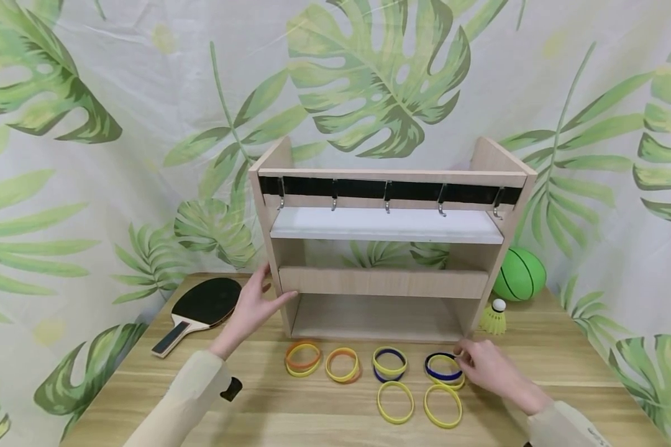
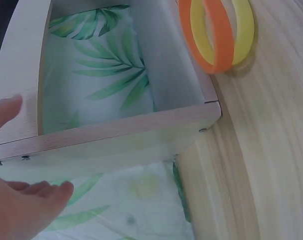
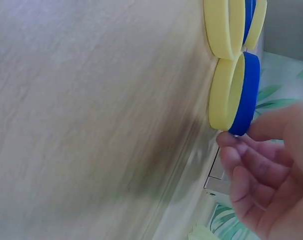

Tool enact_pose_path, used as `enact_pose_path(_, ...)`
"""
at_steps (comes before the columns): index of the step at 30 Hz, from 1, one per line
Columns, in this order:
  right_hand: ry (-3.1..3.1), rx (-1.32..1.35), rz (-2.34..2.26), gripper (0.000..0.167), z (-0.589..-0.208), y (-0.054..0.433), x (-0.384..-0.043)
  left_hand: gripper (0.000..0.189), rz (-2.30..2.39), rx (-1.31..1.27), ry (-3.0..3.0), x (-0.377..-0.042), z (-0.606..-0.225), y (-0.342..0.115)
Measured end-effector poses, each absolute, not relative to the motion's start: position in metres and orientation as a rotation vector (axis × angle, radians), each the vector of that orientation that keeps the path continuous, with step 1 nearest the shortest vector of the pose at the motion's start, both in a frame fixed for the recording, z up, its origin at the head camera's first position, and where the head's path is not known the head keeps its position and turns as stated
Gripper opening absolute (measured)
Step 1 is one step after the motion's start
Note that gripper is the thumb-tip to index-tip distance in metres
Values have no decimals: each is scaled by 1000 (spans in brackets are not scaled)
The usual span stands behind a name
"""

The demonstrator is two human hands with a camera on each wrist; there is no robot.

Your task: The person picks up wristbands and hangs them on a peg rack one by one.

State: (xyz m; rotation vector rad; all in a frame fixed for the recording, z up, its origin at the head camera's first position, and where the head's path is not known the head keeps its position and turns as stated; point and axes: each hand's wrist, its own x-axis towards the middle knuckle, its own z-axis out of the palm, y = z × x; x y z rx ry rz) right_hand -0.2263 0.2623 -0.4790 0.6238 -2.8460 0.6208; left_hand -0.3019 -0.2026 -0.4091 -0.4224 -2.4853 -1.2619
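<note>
Where the back row of bands meets the rack (image 1: 383, 282) at its right end, one blue band (image 3: 245, 95): lies on the tabletop (image 1: 302, 422), overlapping a yellow band (image 3: 220, 100). Build: slim, closed loop. Handling, by judgement: very light, soft and springy, probably rubbery, hardly fragile; likely to cling to its yellow neighbour and drag it along. Best hold: outer rim, side away from the yellow, thumb and forefinger, light pressure so the loop stays round.

Right hand (image 1: 489, 366): thumb and forefinger pinch the blue band's outer edge, other fingers curled in. Left hand (image 1: 257, 304): thumb and fingers spread astride the rack's left side panel; firmness of contact cannot be told. Rack, by judgement: rigid, far heavier than any band, best steadied by that panel.
</note>
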Motion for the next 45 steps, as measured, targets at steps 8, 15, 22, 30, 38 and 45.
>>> enact_pose_path(8,-2703,687,662,13,-480,259,-231,70,-1355,-437,-2482,-300,-409,-201)
enact_pose_path(15,-2570,815,708,16,-474,253,-230,34,-1301,-299,-2444,-299,-405,-198)
enact_pose_path(22,-2511,876,726,17,-456,243,-223,42,-1226,-226,-2397,-298,-401,-197)
enact_pose_path(30,-2498,950,788,16,-435,229,-218,37,-1218,-190,-2351,-299,-401,-196)
enact_pose_path(38,-2488,1008,803,13,-416,220,-218,44,-1281,-148,-2310,-300,-399,-194)
enact_pose_path(45,-2429,1110,815,13,-369,197,-220,45,-1289,-159,-2311,-304,-400,-189)
